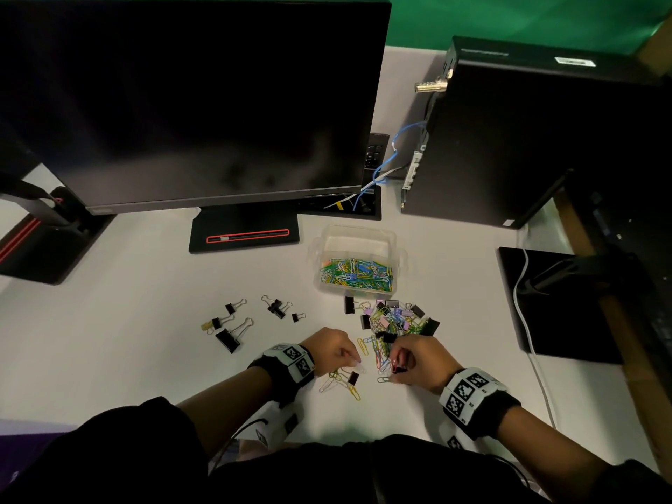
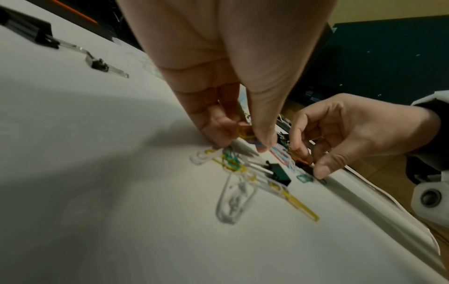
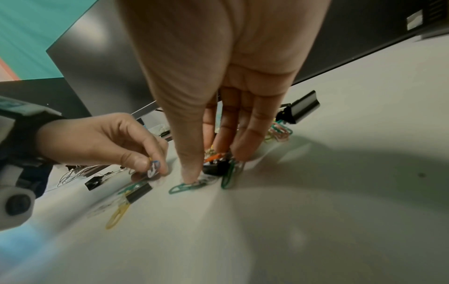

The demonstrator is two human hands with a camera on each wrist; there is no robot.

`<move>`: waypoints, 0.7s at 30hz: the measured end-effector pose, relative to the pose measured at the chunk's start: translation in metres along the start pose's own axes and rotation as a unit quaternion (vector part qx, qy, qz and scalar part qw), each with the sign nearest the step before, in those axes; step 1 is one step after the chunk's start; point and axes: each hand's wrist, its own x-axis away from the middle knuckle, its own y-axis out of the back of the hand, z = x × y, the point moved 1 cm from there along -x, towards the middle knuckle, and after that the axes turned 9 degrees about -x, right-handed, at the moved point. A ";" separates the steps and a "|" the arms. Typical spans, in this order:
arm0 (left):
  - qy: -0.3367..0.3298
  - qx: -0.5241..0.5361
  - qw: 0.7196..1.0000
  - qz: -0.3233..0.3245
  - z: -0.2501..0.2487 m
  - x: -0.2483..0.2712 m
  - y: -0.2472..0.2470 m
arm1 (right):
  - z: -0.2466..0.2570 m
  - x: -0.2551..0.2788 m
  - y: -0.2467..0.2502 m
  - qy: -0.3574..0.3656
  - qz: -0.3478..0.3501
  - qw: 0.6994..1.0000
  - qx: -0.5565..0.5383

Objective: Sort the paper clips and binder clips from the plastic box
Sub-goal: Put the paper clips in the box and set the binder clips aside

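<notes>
Both hands picking clips off the white desk, just in front of the mixed pile.

The left hand is pinching paper clips between thumb and fingertips, directly above a small loose cluster. The right hand is curling its fingers round a small black binder clip, its thumb pressing a green paper clip. The mixed pile is lying just beyond; behind it, the plastic box is holding paper clips. Sorted binder clips are lying to the left.
</notes>
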 end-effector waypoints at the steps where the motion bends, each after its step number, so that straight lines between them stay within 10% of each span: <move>1: 0.001 -0.002 1.000 -0.007 0.001 0.000 0.001 | -0.001 0.000 0.001 0.003 -0.002 1.000 0.001; 13: 0.011 -0.067 0.996 -0.064 0.013 0.003 0.012 | -0.001 -0.004 0.002 0.007 0.003 1.000 0.020; 21: -0.034 -0.133 0.987 0.077 -0.005 0.005 0.003 | -0.008 -0.002 0.001 -0.025 -0.013 0.998 0.047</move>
